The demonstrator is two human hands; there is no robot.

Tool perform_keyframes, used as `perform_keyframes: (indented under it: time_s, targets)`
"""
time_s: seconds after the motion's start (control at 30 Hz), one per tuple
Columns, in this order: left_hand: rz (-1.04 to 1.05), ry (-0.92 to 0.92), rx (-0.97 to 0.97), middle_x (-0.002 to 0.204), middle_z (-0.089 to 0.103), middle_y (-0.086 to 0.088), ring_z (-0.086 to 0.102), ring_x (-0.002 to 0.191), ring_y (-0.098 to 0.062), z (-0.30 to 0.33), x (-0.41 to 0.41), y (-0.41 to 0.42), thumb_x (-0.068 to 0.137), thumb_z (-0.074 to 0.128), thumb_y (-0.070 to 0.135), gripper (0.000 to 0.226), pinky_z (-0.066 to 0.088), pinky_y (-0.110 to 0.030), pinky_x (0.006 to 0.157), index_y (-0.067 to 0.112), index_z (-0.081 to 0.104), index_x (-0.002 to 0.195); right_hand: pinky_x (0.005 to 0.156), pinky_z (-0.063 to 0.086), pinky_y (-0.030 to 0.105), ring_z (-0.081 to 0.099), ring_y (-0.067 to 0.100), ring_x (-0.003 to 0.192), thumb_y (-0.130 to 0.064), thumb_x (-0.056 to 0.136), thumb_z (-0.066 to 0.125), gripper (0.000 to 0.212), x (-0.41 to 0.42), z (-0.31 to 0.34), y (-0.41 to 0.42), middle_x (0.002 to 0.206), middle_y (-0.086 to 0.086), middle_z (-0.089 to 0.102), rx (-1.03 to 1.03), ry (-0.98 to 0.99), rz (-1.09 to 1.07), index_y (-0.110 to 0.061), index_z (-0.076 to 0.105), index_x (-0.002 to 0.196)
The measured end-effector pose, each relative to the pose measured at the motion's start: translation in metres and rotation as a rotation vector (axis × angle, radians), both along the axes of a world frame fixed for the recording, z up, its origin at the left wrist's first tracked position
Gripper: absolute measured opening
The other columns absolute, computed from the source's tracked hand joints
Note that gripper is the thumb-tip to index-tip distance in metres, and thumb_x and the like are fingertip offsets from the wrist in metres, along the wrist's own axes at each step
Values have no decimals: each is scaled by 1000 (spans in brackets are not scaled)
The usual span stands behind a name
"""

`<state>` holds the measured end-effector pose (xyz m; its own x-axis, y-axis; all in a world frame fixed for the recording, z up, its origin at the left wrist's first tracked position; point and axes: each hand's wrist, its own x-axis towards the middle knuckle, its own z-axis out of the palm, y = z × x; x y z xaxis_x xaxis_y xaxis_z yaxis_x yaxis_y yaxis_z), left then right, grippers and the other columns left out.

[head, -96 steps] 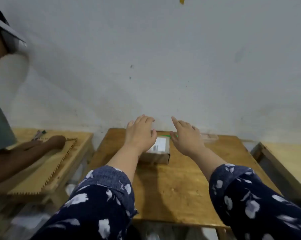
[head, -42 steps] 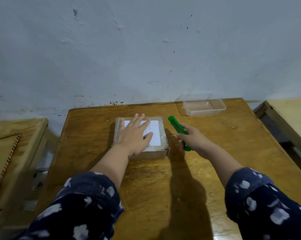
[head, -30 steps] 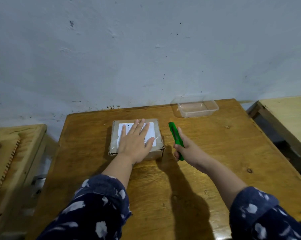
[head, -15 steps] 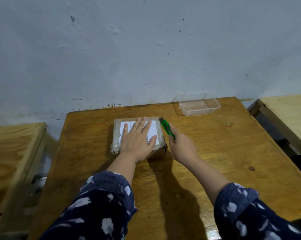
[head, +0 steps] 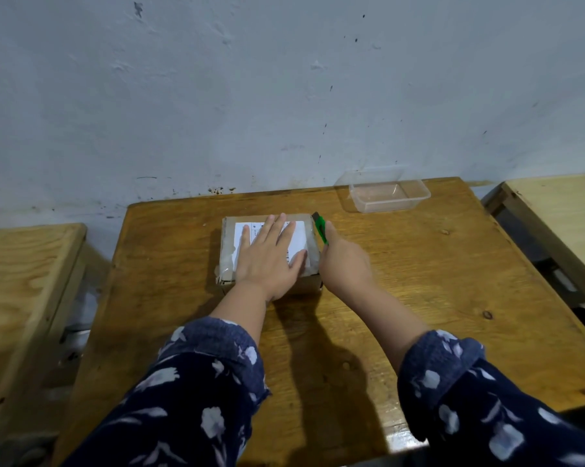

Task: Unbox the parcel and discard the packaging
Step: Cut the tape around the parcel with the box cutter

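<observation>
left hand [head: 270, 261] lies flat, fingers spread, on the box [head: 228, 251] (taped); right hand [head: 343, 264] grips a green cutter [head: 320, 230] at its right edge.

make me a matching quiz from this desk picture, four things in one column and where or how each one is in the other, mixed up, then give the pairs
Things:
1. left hand
2. right hand
3. clear plastic tub
4. parcel

States:
A. at the desk's far right, by the wall
B. grips the green cutter
C. taped cardboard, white label on top
D. lies flat on the label

Pairs: 1-D, 2-B, 3-A, 4-C
</observation>
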<state>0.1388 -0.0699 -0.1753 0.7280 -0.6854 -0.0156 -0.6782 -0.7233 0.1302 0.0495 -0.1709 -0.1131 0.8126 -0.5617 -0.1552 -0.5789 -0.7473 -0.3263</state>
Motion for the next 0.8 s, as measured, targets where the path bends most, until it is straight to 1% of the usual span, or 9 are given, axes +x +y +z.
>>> perform_keyframes:
  time_s: [0.13,0.3,0.4,0.57,0.67,0.8]
  targets:
    - [0,16,11,162,-9,6,-13,148,-13,0,0,0,97,9,57,65,-8,-49,118,26,1,154,75,46,35,62,30,101,-16,96,40,62,5,7,0,115,16,64,-23,47,26,-14,12,151]
    - [1,10,41,162,-10,4,-14,147,-14,2,-1,-1,97,8,58,66,-8,-50,118,25,-1,154,79,49,37,60,31,106,-17,95,42,64,12,11,3,120,17,61,5,75,3,-16,12,151]
    - [1,12,39,162,-10,4,-14,148,-14,3,-1,-1,97,8,58,66,-8,-50,118,25,-1,154,79,50,37,61,30,106,-13,96,40,60,12,14,1,121,17,61,30,59,-2,-17,15,151]
    - [0,14,22,162,-8,4,-12,148,-14,2,-1,-1,97,9,58,67,-6,-50,118,25,2,154,71,50,33,63,28,101,-10,96,38,57,10,18,-4,121,15,62,65,39,3,-19,20,150]
    - [-2,15,9,162,-7,4,-11,148,-14,2,-1,-2,97,10,58,66,-7,-50,118,24,3,154,72,54,33,63,26,100,-10,96,39,58,11,18,-4,122,14,61,82,20,-9,-20,22,150]
    - [2,4,18,162,-7,4,-11,148,-14,2,-1,-1,98,11,56,65,-7,-50,118,24,2,154,65,49,32,63,28,98,-8,95,38,58,2,16,-4,117,14,64,88,11,31,-20,23,150]
